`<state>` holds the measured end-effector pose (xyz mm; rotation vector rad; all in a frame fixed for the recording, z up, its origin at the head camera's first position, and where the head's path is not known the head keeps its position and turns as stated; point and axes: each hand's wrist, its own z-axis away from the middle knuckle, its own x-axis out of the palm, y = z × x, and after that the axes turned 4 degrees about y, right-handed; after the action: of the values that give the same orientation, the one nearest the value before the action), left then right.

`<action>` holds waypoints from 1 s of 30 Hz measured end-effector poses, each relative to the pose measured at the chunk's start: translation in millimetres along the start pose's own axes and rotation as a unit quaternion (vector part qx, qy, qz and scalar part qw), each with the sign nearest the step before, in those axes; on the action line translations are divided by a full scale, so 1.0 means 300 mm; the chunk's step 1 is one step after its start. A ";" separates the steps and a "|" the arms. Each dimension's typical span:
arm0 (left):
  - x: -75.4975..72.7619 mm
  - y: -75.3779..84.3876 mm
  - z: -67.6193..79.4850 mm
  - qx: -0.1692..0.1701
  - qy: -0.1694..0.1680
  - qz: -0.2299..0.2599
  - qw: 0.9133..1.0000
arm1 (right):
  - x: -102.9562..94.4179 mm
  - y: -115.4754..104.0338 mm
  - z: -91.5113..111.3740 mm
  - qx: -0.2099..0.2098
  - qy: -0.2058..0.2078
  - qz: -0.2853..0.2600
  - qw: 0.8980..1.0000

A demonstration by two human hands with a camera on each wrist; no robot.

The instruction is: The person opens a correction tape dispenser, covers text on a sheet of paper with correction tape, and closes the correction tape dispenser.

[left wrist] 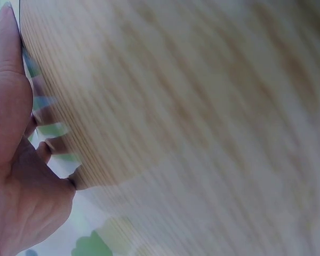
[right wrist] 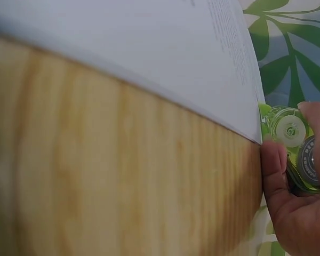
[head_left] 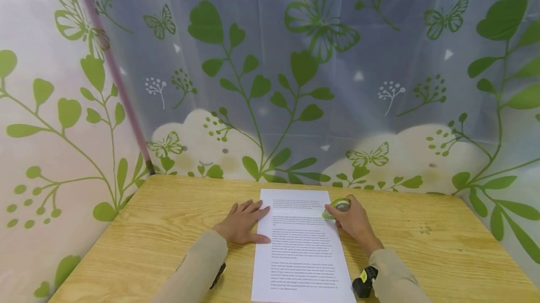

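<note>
Beige sleeves [head_left: 191, 268] first, rising from the bottom of my head view, with a black wrist camera [head_left: 365, 282] beside the right one. Between them runs the paper [head_left: 303, 253], white, printed in blocks of text, lying lengthwise away from me on the wooden table [head_left: 135, 256]. Up the sheet now, and on its left edge I've got the left hand [head_left: 242, 222]: palm down, fingers spread, thumb set well apart, fingertips and thumb tip resting on the margin. Across from it, at the right edge, the right hand [head_left: 356, 221] pinches the tape [right wrist: 290, 130], a clear green dispenser whose round reels show in my right wrist view. So the tape sits by the upper part of the sheet, its tip at the paper's right edge; how hard it bears down, I cannot tell. Beyond the table's far edge hangs the curtain [head_left: 270, 87], blue-grey in the middle, printed with green leaves [head_left: 206, 21], butterflies [head_left: 315, 19] and pale clouds [head_left: 198, 127].
</note>
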<state>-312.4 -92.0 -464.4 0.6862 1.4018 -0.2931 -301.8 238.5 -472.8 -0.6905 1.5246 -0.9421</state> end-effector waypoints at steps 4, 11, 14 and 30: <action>0.001 -0.001 0.000 0.000 0.000 -0.001 1.000 | 0.000 0.002 0.001 0.003 0.002 -0.006 1.000; 0.001 0.001 0.001 -0.001 0.000 -0.002 1.000 | 0.000 0.007 0.000 0.004 0.008 -0.005 1.000; -0.002 0.003 0.002 0.000 0.001 -0.003 1.000 | -0.002 0.007 0.001 0.003 0.010 -0.007 1.000; -0.003 0.003 0.003 0.003 0.003 0.003 1.000 | -0.004 0.015 0.003 0.005 0.018 -0.027 0.999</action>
<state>-311.3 -92.1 -463.2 0.6975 1.4050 -0.2913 -300.3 241.8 -476.1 -0.7143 1.5373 -1.0072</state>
